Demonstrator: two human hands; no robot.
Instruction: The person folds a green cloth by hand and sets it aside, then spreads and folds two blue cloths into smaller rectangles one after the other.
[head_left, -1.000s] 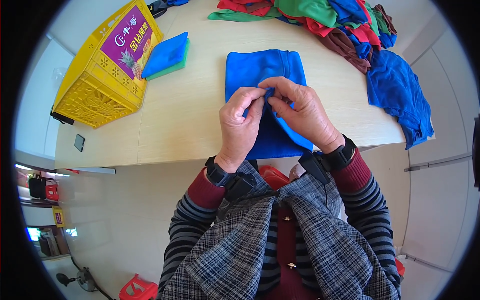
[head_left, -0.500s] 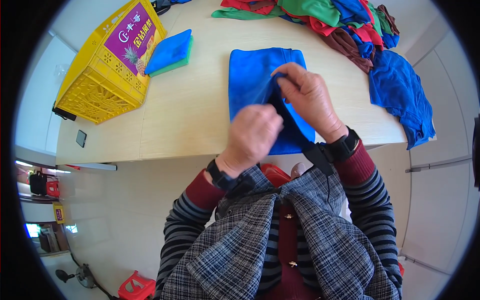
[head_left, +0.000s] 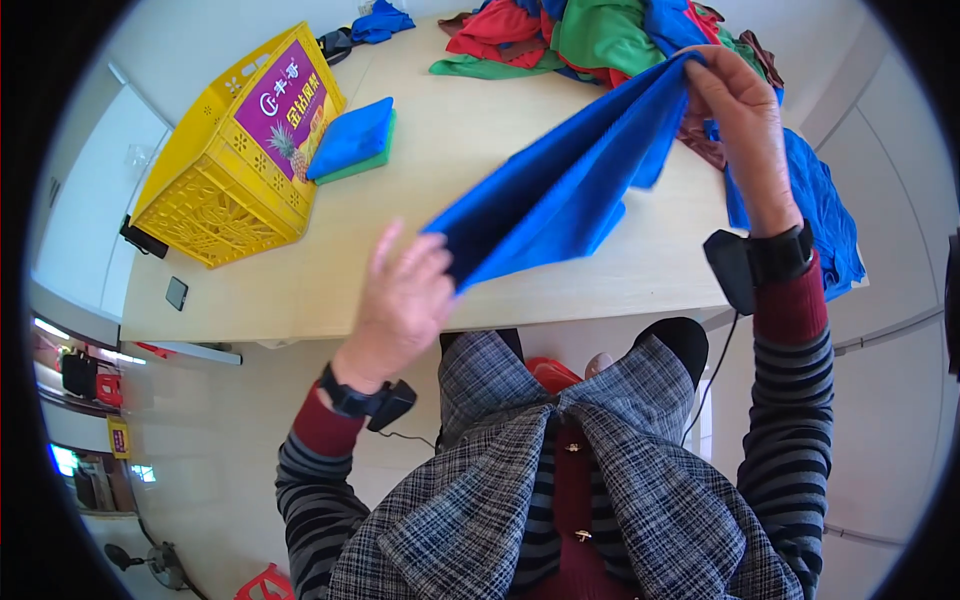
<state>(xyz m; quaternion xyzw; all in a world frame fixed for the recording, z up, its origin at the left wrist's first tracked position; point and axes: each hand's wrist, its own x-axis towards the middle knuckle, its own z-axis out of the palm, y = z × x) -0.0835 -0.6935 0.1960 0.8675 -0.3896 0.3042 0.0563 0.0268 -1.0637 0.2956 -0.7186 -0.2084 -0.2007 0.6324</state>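
Observation:
A blue cloth [head_left: 560, 190] stretches slantwise above the table between my hands, with a dark fold running along it and its lower corners hanging loose. My right hand [head_left: 745, 120], raised at the right, pinches its upper end between thumb and fingers. At the lower left end, my left hand [head_left: 400, 300] grips the cloth near the table's front edge; its fingers are smeared by motion and partly apart. Left of the cloth, a small stack of folded blue and green cloths [head_left: 352, 142] lies against a yellow crate.
The yellow plastic crate [head_left: 225, 190] with a purple label stands at the table's left. A heap of red, green, blue and brown cloths [head_left: 600, 40] lies at the back right, a blue one [head_left: 825, 210] draping over the right edge. A phone-like dark object [head_left: 177, 293] rests near the left corner.
The blue cloth has come up off the table and been pulled out lengthwise. My right hand moved up and right, my left hand down and left. The view has shifted slightly.

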